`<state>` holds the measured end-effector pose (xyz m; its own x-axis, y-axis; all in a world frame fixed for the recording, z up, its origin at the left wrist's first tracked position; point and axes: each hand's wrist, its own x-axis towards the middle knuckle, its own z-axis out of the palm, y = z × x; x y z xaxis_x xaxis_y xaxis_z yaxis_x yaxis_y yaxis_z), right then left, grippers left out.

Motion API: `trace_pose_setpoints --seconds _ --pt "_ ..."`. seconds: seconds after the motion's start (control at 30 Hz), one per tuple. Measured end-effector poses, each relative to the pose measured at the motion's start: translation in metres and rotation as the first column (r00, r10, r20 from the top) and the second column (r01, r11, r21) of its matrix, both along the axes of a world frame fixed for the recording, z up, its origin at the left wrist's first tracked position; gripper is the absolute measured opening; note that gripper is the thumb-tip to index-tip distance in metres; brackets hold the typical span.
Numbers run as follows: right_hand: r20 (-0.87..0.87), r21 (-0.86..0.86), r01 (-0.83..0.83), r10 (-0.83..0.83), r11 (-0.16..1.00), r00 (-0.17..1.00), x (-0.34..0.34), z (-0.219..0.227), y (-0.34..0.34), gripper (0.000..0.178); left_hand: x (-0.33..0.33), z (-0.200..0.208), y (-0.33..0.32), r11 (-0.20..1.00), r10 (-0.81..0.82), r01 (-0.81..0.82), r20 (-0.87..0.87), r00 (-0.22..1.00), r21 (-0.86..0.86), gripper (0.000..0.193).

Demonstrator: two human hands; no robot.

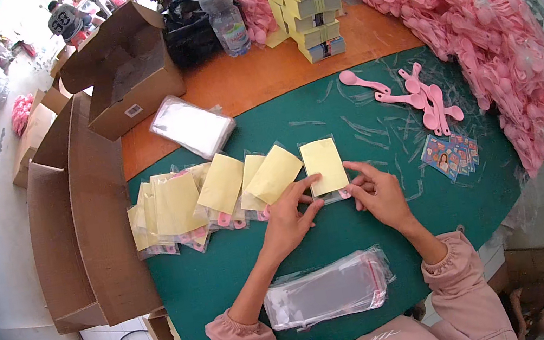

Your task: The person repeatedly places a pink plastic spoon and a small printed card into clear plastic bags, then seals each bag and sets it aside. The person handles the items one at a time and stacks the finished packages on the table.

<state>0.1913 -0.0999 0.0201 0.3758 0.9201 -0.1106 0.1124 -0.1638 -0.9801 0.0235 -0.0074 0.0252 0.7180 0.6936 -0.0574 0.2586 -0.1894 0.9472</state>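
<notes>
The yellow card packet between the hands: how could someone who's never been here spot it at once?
Find the big green work surface. Across its middle, other yellow card packets lie in an overlapping row. Just past the row's right end is your packet, the only one framed between the left hand and the right hand.

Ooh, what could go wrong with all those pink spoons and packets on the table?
The big heap of pink spoons sits along the table's right edge, so some might slide off. The left hand is right beside the overlapping packets, so it could knock them out of line. And the tall stack of card bundles looks uneven, so a bump might topple it.
</notes>
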Motion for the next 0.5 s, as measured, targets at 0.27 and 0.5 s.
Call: trace_pose_setpoints --seconds 0.27,0.5 --pt "0.803 0.223 0.021 -0.196 0.975 0.563 0.098 0.010 0.070 0.017 -0.040 0.009 0.038 0.878 0.168 -0.042 -0.225 0.960 0.477 0.047" --pt "0.976 0.002 0.217 -0.049 0.976 0.212 0.158 0.000 0.114 0.015 -0.047 0.055 0.011 0.738 0.285 0.127 -0.477 0.832 0.662 0.036"
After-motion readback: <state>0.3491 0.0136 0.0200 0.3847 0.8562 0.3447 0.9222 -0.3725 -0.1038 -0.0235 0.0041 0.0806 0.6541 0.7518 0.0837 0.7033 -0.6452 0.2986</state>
